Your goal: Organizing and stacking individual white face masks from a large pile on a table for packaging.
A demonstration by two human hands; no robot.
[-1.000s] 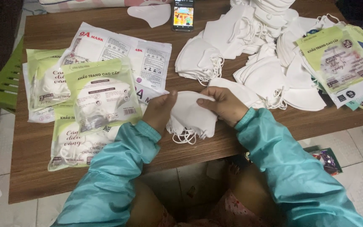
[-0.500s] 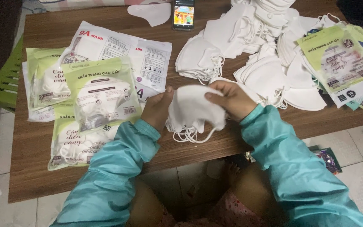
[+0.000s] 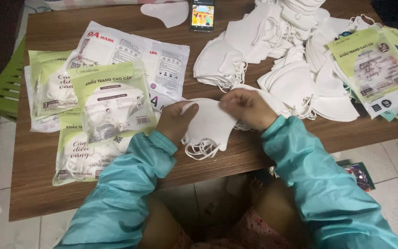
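Observation:
My left hand (image 3: 177,121) and my right hand (image 3: 247,108) both grip a small stack of white face masks (image 3: 210,125) just above the front of the brown wooden table (image 3: 51,191). The left hand holds the stack's left edge, the right hand pinches its upper right edge. White ear loops dangle below the stack. Both arms wear teal sleeves. Filled green-and-clear mask packets (image 3: 114,103) lie just left of my left hand.
A big heap of loose white masks (image 3: 291,50) covers the table's right half. Empty green packets (image 3: 376,69) sit at the far right. A phone (image 3: 202,15) with a lit screen lies at the back. A green plastic chair (image 3: 3,87) stands left.
The stack of masks has been lifted and moved slightly away from me, and my right hand has shifted to its upper edge.

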